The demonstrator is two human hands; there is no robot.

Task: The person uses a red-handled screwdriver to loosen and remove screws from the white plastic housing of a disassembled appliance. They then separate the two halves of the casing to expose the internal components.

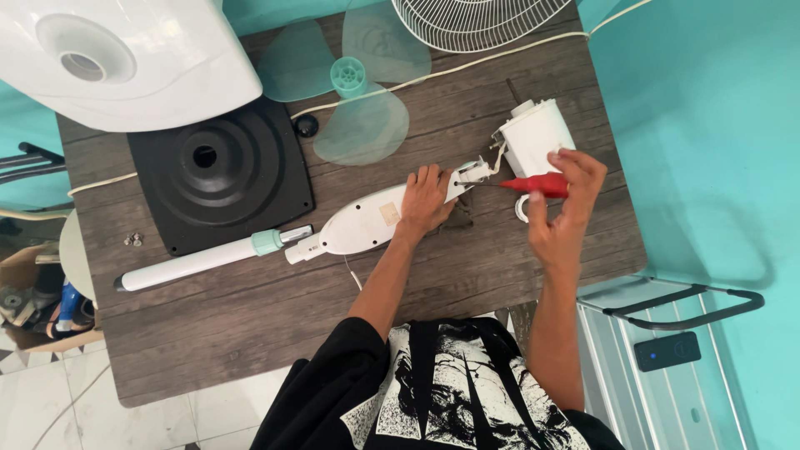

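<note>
Seen from the head camera, a person works on a dismantled stand fan spread over a dark wooden table (250,333). The left hand (427,200) presses flat, fingers together, on the white fan neck housing (367,221) at centre frame; the right hand (562,204) is clamped around a red-handled screwdriver (533,185), its tip at the joint beside the white motor casing (537,137), centre right. The housing looks like light, stiff, smooth plastic (likely to slide) — best pinned at its broad middle. Around it lie a translucent teal fan blade (358,108) at top centre, a wire grille (475,21), a black square base plate (221,171) at left, a white base cover (125,62) in the upper left and a white pole (200,262). A white cord (433,71) crosses the table — close behind the work.
</note>
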